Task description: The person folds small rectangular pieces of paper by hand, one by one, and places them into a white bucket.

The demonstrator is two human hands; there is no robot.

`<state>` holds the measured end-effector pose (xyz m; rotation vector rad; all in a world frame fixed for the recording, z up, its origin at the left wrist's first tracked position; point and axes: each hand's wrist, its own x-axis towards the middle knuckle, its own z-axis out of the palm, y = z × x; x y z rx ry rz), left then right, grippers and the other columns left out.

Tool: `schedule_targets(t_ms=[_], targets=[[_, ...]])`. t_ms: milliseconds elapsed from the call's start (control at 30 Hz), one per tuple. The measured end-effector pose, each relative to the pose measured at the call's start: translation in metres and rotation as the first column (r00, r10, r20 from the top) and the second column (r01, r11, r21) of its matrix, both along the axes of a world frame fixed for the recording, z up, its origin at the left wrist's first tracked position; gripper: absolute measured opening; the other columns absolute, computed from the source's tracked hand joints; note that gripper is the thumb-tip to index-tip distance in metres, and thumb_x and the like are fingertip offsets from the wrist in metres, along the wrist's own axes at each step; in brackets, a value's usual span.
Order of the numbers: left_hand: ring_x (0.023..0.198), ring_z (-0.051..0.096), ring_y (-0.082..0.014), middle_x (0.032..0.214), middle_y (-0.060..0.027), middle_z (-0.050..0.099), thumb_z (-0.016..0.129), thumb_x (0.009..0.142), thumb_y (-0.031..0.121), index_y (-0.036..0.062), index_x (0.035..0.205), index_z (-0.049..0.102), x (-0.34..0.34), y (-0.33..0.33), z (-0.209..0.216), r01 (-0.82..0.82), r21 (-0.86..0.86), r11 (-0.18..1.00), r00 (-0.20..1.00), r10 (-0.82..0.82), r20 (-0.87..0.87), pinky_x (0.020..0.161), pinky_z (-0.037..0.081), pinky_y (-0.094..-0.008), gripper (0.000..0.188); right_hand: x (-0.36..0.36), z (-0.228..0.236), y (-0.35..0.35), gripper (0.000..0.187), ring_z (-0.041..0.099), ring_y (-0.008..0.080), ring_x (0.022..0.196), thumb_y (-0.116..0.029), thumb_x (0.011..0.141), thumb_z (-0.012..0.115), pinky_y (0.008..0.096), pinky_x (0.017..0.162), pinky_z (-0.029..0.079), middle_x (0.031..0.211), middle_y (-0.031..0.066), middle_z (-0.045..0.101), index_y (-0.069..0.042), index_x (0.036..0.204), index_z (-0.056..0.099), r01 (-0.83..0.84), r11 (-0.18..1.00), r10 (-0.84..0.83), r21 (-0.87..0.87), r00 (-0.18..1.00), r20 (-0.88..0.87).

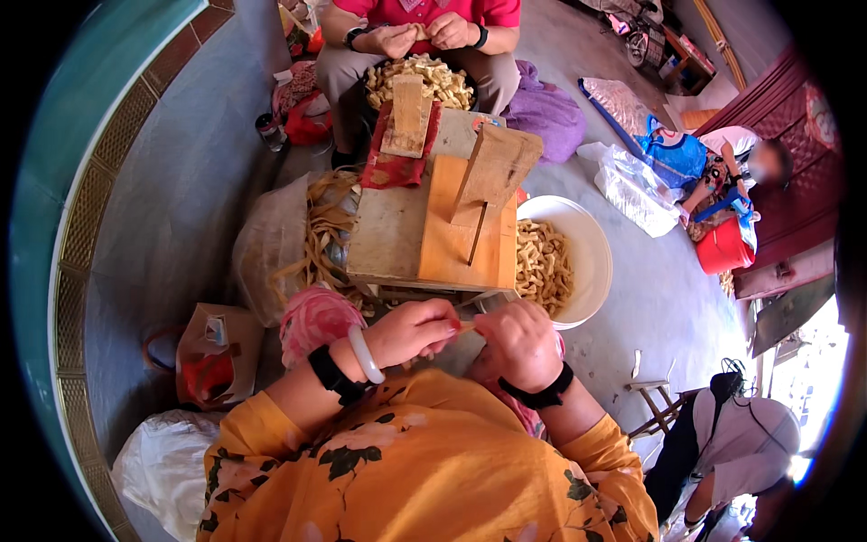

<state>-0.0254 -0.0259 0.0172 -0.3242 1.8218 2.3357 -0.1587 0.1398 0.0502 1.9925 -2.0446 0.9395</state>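
My left hand [414, 332] and my right hand [522, 345] meet in front of me, just below the near edge of a low table [384, 230]. Between them is a short tan strip [466, 326], pinched by the fingers of both; most of it is hidden. To the right of the table, close to my right hand, a white bucket [591, 262] holds many small tan knotted pieces [542, 262]. Long flat tan strips [330, 221] spill from a clear plastic bag [271, 248] left of the table.
On the table stand an upright wooden block [497, 172] on an orange-brown board [440, 226] and another block [408, 117] on red cloth. Opposite, a person [420, 36] handles a piece above a full dark basin [420, 81]. A paper bag [239, 352] sits left; others work at right.
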Motion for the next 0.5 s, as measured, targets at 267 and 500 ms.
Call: schedule_targets(t_ms=[267,500], targets=[[0.077,0.056,-0.0126,0.085,-0.0006,0.06,0.052,0.092,0.01,0.0041,0.105,0.058,0.018,0.021,0.021,-0.296,0.232,0.927,0.916,0.345,-0.208,0.067,0.045,-0.0266,0.015,0.04,-0.009,0.01,0.033,0.061,0.0259,0.067,0.007,0.073,0.059,0.0351,0.059,0.048,0.081,0.0093,0.063,-0.004,0.104,0.057,-0.309,0.951,0.277,-0.006,0.841,0.465],[0.075,0.058,-0.0224,0.092,-0.0092,0.058,0.054,0.086,0.007,0.0047,0.101,0.057,0.02,0.034,-0.009,-0.089,-0.612,0.786,0.911,-0.184,-0.369,0.07,0.047,-0.035,0.015,0.035,-0.021,0.02,0.02,0.06,0.0261,0.064,0.002,0.073,0.064,0.0352,0.058,0.047,0.073,0.0073,0.061,-0.005,0.092,0.059,-0.078,0.995,0.085,-0.055,0.987,0.137]])
